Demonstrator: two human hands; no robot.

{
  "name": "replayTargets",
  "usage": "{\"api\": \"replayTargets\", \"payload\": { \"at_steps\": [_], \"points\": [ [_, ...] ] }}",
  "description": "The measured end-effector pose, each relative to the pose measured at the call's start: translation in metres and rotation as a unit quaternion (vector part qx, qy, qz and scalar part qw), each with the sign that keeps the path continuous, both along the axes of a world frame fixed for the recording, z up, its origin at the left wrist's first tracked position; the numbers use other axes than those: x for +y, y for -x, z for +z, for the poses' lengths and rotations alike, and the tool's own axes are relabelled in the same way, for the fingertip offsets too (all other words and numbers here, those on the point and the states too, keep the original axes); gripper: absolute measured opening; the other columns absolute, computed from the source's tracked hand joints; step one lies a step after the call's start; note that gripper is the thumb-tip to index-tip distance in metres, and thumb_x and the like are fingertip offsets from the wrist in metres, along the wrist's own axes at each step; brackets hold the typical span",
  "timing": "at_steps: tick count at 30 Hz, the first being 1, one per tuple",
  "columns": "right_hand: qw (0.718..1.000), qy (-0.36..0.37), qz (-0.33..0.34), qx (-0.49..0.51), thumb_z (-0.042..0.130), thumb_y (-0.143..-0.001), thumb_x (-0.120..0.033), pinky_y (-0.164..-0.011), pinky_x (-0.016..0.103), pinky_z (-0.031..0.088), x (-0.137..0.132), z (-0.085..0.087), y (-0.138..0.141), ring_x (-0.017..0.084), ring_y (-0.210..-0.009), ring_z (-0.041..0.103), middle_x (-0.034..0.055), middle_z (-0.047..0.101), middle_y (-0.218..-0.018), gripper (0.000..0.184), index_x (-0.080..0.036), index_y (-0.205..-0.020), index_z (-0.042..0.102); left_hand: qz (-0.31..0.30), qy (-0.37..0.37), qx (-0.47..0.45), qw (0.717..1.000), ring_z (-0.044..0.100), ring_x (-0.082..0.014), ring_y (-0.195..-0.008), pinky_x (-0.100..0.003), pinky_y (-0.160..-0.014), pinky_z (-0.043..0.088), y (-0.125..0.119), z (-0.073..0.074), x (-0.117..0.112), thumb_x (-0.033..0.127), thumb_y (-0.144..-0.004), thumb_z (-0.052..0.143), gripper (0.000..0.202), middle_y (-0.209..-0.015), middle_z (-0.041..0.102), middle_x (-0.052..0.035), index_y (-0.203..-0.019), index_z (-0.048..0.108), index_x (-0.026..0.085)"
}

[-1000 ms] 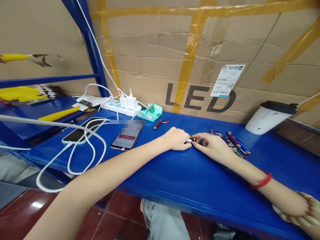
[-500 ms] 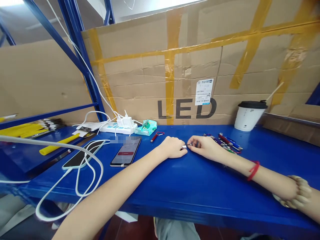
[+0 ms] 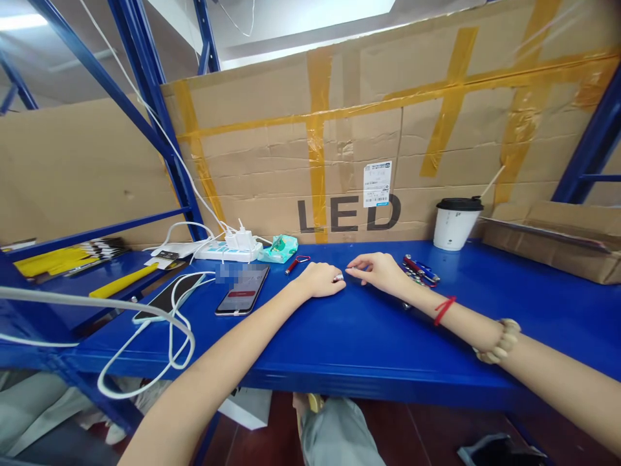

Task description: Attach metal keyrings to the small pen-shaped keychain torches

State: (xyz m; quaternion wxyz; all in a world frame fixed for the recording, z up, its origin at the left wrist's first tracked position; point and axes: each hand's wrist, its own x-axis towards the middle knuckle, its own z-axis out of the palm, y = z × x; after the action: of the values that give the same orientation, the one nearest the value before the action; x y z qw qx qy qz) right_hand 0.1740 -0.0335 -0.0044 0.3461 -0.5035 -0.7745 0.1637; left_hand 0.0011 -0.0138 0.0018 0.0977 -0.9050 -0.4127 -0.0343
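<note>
Both my hands rest on the blue shelf top point(image 3: 369, 336), fingertips almost touching. My left hand point(image 3: 320, 281) is closed round a small silvery pen-like gadget point(image 3: 338, 277) whose tip shows at its fingers. My right hand point(image 3: 376, 272) pinches at a tiny silver piece just right of that tip. What this piece is, I cannot make out. A pile of several red and blue keychain pens point(image 3: 420, 269) lies just behind my right wrist. One red keychain pen point(image 3: 292, 264) lies alone to the left of my left hand.
A phone point(image 3: 242, 289) and a second phone point(image 3: 162, 299) with white cables lie at the left. A power strip point(image 3: 228, 248) and a teal packet point(image 3: 281, 246) stand behind them. A white cup point(image 3: 456, 223) and taped cardboard point(image 3: 388, 149) line the back.
The camera has tilted up and pulled back, so more of the cardboard and ceiling shows. My hands stay together on the gadget, the right fingers now a little apart from the left.
</note>
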Motion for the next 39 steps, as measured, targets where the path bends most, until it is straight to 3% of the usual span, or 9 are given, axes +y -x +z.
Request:
{"api": "replayTargets", "payload": {
  "at_steps": [12, 26, 32, 39],
  "points": [
    [0.987, 0.108, 0.075, 0.098, 0.059, -0.077, -0.025, -0.066, 0.024, 0.051, 0.013, -0.015, 0.003, 0.015, -0.071, 0.066, 0.0078, 0.071, -0.087, 0.030, -0.012, -0.102, 0.068, -0.004, 0.007, 0.007, 1.000, 0.064, -0.0220, -0.083, -0.028, -0.067, 0.045, 0.001, 0.002, -0.001, 0.033, -0.082, 0.035, 0.032, -0.087, 0.069, -0.0064, -0.078, 0.063, 0.019],
    [0.989, 0.108, 0.071, 0.072, 0.059, -0.076, -0.033, -0.059, 0.022, 0.048, 0.005, -0.008, 0.004, 0.010, -0.056, 0.059, 0.0053, 0.068, -0.072, 0.024, -0.012, -0.087, 0.067, -0.002, 0.019, 0.000, 1.000, 0.064, -0.0222, -0.085, -0.029, -0.068, 0.046, 0.001, 0.001, 0.000, 0.035, -0.083, 0.035, 0.034, -0.090, 0.069, -0.0059, -0.091, 0.066, 0.022],
    [0.995, 0.065, 0.070, 0.033, 0.057, -0.074, -0.038, -0.048, 0.021, 0.040, 0.008, -0.013, 0.002, 0.009, -0.049, 0.050, 0.0004, 0.059, -0.056, 0.029, -0.013, -0.084, 0.068, -0.012, 0.004, 0.006, 1.000, 0.064, -0.0236, -0.084, -0.029, -0.067, 0.046, 0.001, 0.001, 0.000, 0.033, -0.083, 0.035, 0.034, -0.086, 0.069, -0.0084, -0.079, 0.065, 0.018],
    [0.996, 0.030, 0.078, 0.013, 0.057, -0.073, -0.035, -0.053, 0.022, 0.041, 0.010, -0.015, 0.001, 0.011, -0.057, 0.052, 0.0016, 0.061, -0.064, 0.030, -0.013, -0.089, 0.070, -0.014, 0.006, 0.006, 1.000, 0.064, -0.0240, -0.084, -0.030, -0.068, 0.046, 0.001, -0.002, 0.003, 0.036, -0.084, 0.034, 0.036, -0.086, 0.069, -0.0094, -0.081, 0.064, 0.018]
  ]
}}
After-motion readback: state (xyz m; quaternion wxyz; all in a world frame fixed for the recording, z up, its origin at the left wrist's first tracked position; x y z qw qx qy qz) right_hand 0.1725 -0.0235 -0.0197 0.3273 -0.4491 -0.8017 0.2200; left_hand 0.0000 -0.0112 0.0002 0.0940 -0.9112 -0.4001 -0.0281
